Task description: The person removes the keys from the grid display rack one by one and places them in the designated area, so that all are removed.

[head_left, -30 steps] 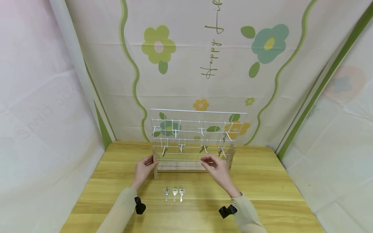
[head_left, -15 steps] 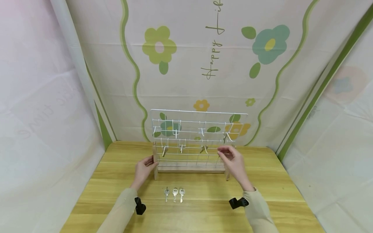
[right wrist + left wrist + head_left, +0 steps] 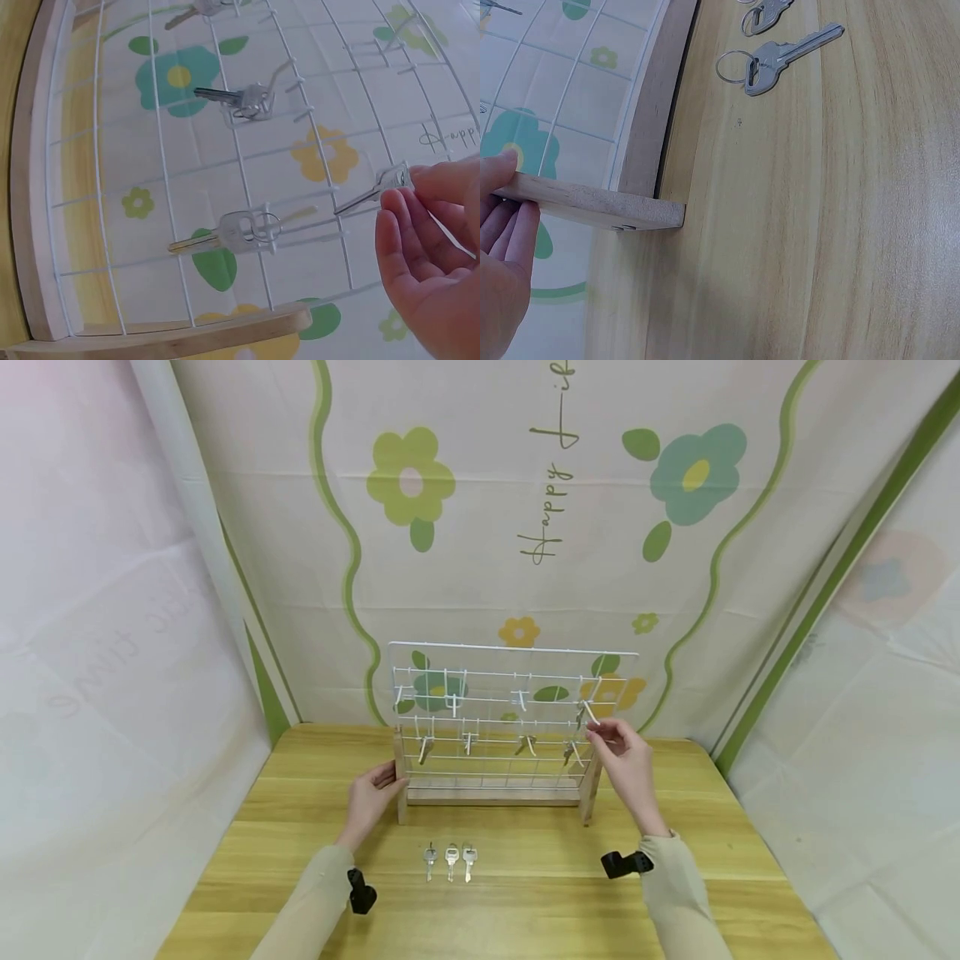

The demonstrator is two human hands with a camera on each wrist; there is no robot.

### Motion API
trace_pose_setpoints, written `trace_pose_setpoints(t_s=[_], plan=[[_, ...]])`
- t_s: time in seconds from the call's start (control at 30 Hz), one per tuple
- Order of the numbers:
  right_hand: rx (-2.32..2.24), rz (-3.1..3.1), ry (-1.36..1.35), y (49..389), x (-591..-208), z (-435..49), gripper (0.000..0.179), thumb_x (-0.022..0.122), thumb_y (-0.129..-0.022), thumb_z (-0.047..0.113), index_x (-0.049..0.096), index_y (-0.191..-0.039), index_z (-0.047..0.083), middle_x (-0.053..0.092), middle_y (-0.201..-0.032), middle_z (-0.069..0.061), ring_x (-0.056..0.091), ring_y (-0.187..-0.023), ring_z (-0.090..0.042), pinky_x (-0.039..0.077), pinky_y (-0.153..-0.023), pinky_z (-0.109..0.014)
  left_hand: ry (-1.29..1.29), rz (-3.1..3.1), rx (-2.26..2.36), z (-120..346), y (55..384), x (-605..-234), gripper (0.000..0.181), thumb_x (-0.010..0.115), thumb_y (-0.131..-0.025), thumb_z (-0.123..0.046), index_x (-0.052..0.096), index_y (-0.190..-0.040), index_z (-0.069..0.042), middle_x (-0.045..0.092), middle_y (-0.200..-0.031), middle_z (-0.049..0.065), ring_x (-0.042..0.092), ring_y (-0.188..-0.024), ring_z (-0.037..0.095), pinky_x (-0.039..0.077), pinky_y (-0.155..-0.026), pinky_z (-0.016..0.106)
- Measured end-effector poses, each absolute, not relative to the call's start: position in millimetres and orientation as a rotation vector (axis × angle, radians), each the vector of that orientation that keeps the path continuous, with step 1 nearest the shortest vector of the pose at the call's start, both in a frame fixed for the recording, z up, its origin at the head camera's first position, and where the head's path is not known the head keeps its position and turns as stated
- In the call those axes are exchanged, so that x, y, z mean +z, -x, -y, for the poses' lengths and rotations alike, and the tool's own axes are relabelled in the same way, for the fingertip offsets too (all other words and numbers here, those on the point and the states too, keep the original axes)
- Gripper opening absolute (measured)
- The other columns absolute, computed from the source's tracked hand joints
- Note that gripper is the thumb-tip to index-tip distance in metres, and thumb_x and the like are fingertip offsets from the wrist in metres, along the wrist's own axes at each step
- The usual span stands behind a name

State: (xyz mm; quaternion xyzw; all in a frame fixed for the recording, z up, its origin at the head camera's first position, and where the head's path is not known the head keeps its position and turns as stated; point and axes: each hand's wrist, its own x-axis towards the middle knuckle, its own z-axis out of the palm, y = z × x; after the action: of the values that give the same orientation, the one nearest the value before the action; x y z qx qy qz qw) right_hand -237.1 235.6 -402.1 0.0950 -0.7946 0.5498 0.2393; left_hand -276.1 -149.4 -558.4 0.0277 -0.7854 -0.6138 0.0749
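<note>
A white wire rack [image 3: 513, 648] with wooden feet stands at the table's middle, with keys on several of its hooks. My left hand [image 3: 371, 797] holds the rack's left wooden upright [image 3: 592, 201], thumb on one side and fingers on the other. At the upper right hook, my right hand [image 3: 627, 763] pinches the head of a silver key [image 3: 369, 193]; the key's ring and the hook's end are hidden behind the fingertips. Below that hook hangs another key [image 3: 238, 231], its ring over a lower-row hook. A further key [image 3: 247, 100] hangs beside it in that row.
Three silver keys with rings lie in a row on the wooden table in front of the rack, among them the right one [image 3: 469, 863]. Bare hooks, such as one [image 3: 521, 698], sit in the upper row. A flowered cloth [image 3: 480, 552] encloses the back and sides.
My right hand has moved right and up, from in front of the lower row to the upper right hook. The left hand keeps its place on the upright.
</note>
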Motion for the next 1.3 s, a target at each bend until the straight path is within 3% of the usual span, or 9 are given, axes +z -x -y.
trace_pose_setpoints(t_s=[0.43,0.87,1.3], plan=[[1.459,2.207,-0.213,252.4,-389.1,-237.4,0.024,0.066,-0.091,-0.002,0.063,-0.112,-0.014,0.068,-0.108,-0.028,0.063,-0.085,-0.001,0.055,-0.077,-0.007,-0.090,2.340,-1.893,148.8,275.7,-557.6,0.049,0.073,-0.088,-0.004,0.058,-0.132,0.008,0.061,-0.132,0.028,0.061,-0.122,0.040,0.058,-0.096,0.028],[1.376,2.230,-0.198,256.7,-386.6,-233.6,0.022,0.067,-0.092,-0.001,0.066,-0.109,-0.013,0.069,-0.105,-0.028,0.065,-0.084,-0.007,0.055,-0.075,-0.007,-0.081,2.338,-1.896,149.6,276.7,-557.8,0.048,0.073,-0.089,-0.005,0.058,-0.132,0.008,0.060,-0.133,0.028,0.061,-0.123,0.040,0.058,-0.096,0.028],[1.363,2.199,-0.202,281.8,-412.1,-245.1,0.019,0.071,-0.092,0.012,0.068,-0.102,-0.004,0.071,-0.102,-0.020,0.059,-0.080,0.010,0.051,-0.070,-0.001,-0.089,2.341,-1.891,149.2,276.1,-556.2,0.048,0.073,-0.088,-0.004,0.058,-0.132,0.008,0.061,-0.132,0.028,0.062,-0.122,0.040,0.059,-0.095,0.027]])
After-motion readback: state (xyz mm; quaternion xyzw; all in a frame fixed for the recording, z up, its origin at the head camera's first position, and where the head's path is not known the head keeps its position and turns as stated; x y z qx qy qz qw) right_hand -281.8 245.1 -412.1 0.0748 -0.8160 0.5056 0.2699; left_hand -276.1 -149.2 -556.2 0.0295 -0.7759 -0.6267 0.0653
